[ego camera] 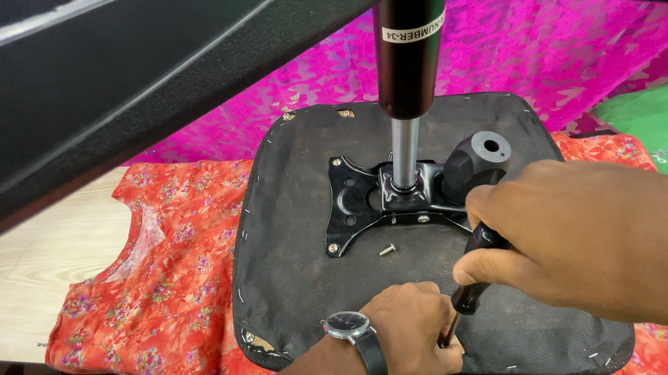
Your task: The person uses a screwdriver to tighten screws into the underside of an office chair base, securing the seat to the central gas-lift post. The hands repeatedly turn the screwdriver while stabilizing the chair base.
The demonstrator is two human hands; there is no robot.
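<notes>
Screwdriver work on an upturned chair seat.

The right hand [573, 235] clenched a black-handled screwdriver [475, 272] upright over the seat base [297, 271], near its front edge; the left hand [410, 330] pinched the shaft low down. A loose screw [387, 250] lay beside the metal mounting plate [364, 201] at the seat's centre, below the gas-lift column [407, 67].

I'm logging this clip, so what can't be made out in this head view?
- Screwdriver tip: hidden behind the left hand.
- Mounting plate, right side: covered by the right hand.
- Gas cylinder top: cut off by the upper edge.
- Loose screw: too small to tell its head type.
</notes>
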